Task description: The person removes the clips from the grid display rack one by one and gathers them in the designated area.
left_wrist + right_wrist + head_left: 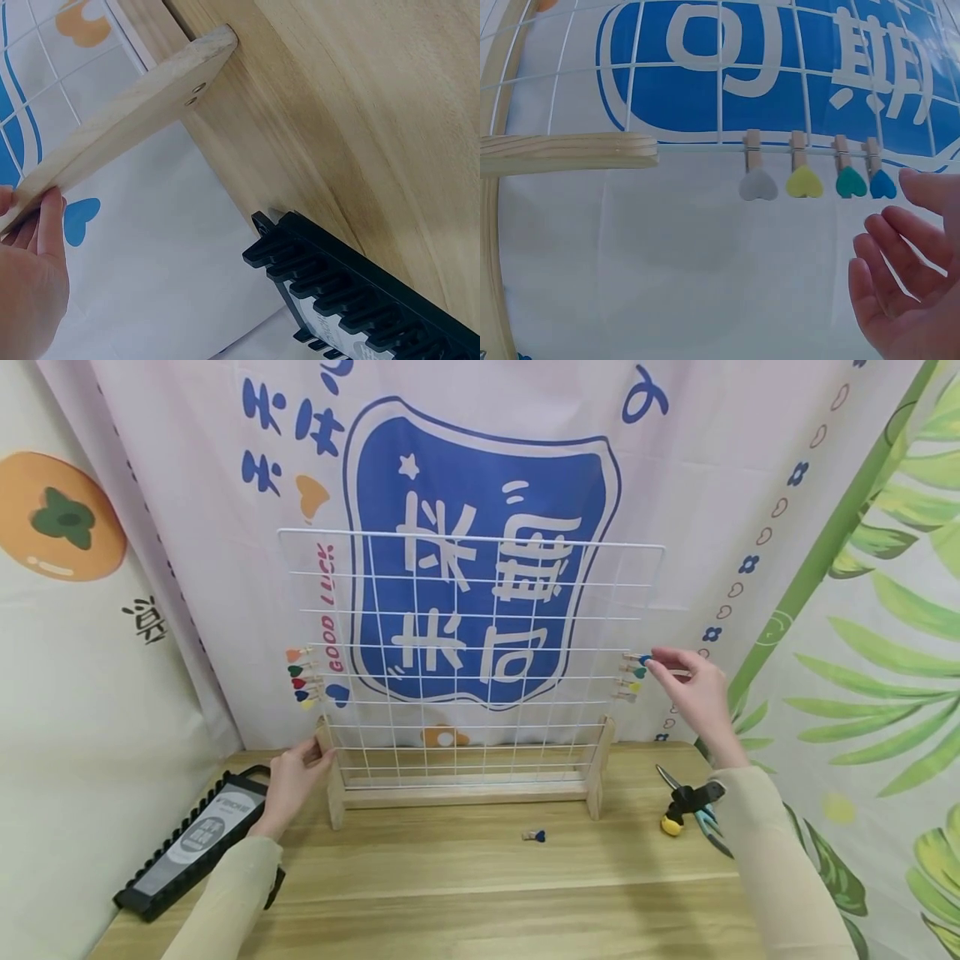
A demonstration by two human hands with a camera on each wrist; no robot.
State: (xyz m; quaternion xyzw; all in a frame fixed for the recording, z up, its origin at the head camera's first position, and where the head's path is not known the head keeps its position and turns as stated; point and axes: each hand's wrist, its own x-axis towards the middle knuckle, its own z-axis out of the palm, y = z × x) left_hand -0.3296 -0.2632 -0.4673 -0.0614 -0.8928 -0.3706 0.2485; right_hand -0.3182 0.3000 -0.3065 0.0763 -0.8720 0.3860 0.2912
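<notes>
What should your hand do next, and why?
Probably the right hand should reach down for the loose heart clip, because it lies on the table, while the blue clip already sits on the wire rack.

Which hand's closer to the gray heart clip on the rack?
Right. The right hand is beside the blue clip above the gray heart clip; the left hand grips the wooden upright across the rack.

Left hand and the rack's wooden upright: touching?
Touching. The left wrist view shows the left hand gripping the wooden upright from both sides, with no gap visible.
</notes>
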